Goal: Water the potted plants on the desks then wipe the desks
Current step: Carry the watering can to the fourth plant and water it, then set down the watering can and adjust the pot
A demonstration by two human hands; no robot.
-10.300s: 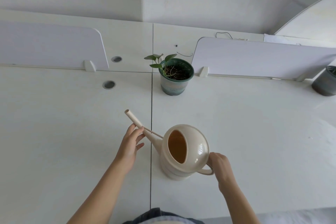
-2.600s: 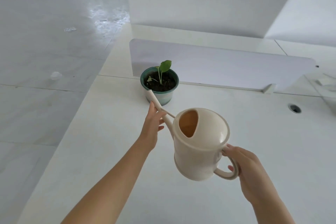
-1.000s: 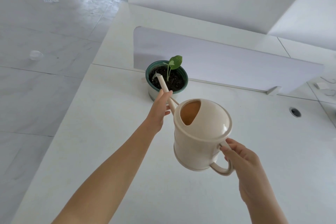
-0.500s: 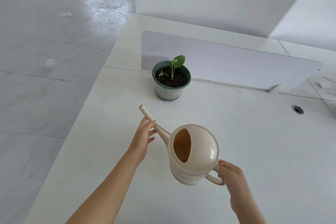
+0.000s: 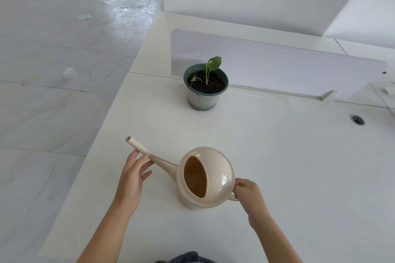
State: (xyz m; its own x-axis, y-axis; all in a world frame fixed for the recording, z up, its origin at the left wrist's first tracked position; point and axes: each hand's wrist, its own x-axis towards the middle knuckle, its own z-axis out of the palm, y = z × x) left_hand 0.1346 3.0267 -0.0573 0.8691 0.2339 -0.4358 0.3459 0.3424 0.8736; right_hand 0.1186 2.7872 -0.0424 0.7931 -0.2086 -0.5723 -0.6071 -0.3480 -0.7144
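A cream watering can [image 5: 215, 179] stands upright on the white desk [image 5: 288, 166], its long spout pointing up and left. My right hand [image 5: 249, 195] grips its handle on the right side. My left hand [image 5: 133, 174] holds the spout from below, fingers loosely around it. Farther back on the desk sits a green-rimmed pot [image 5: 204, 97] with dark soil and a small green seedling [image 5: 210, 66]. The pot is well apart from the spout tip.
A white divider panel [image 5: 288, 64] rises just behind the pot. The desk's left edge [image 5: 92, 151] drops to a grey tiled floor. A cable hole [image 5: 357, 120] lies at the right. A small clear cup [image 5: 69, 72] sits on the floor.
The watering can was tilted with its spout over the pot; it has since been drawn back toward me and lowered onto the desk, level again.
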